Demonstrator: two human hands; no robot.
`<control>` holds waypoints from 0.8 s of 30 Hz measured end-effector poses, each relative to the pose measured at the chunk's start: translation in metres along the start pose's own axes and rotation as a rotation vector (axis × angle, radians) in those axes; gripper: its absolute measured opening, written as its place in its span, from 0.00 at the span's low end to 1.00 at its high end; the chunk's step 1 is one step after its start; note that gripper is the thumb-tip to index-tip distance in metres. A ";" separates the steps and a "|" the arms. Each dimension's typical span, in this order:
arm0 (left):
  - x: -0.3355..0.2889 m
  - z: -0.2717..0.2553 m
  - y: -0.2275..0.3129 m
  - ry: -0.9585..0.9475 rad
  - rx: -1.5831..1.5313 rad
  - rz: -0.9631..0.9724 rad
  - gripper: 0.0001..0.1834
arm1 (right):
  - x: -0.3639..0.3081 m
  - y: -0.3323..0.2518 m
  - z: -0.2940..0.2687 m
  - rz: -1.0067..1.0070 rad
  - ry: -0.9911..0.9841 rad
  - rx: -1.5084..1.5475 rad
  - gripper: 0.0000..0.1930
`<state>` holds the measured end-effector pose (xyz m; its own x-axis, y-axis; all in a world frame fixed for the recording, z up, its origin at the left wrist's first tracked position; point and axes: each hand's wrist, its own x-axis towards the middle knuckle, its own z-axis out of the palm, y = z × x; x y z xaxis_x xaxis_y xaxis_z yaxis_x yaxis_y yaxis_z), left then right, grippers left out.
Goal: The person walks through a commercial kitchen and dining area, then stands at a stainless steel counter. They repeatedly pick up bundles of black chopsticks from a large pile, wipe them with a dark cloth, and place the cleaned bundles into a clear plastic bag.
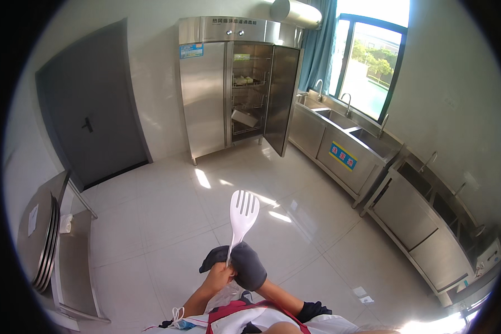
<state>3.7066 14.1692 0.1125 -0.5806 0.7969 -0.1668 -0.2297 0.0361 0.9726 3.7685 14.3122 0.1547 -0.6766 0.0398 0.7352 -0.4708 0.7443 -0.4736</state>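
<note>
2 hands meet at a white slotted spatula (242,218), held out over the pale tiled floor (172,245), its head up and tilted slightly right. the left hand (221,276) is closed around the handle. a dark cloth (249,265) covers most of the right hand (264,285), just beside the handle; i cannot tell how its fingers stand. ahead, 1 door of the steel cabinet (204,97) hangs open.

The left hand (221,276) holds a pale slotted spatula (242,217). A dark cloth (216,257) covers the right hand (249,270) beside it. One steel cabinet door (283,97) stands open.
</note>
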 end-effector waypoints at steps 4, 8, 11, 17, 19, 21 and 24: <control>0.125 0.008 0.035 -0.206 0.156 -0.016 0.20 | 0.046 0.130 -0.022 0.183 0.180 -0.156 0.11; 0.242 0.017 0.050 -0.264 0.116 -0.027 0.24 | 0.092 0.229 -0.052 0.407 0.258 -0.249 0.10; 0.348 0.009 0.007 -0.136 0.226 -0.021 0.28 | 0.139 0.275 -0.053 0.680 0.289 -0.246 0.09; 0.523 0.016 0.054 0.050 0.462 0.119 0.27 | 0.184 0.485 -0.053 0.473 0.454 -0.346 0.07; 0.583 0.007 0.067 0.152 0.577 0.191 0.23 | 0.228 0.535 -0.059 0.463 0.290 -0.441 0.07; 0.631 -0.002 0.087 0.215 0.619 0.179 0.22 | 0.265 0.578 -0.064 0.475 0.028 -0.472 0.07; 0.705 -0.033 0.113 0.302 0.660 0.146 0.19 | 0.312 0.640 -0.065 0.280 0.087 -0.196 0.06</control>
<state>3.2458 14.7148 0.0999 -0.7809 0.6241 0.0268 0.3283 0.3735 0.8676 3.2929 14.8443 0.1120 -0.7096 0.3103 0.6326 -0.1509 0.8101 -0.5666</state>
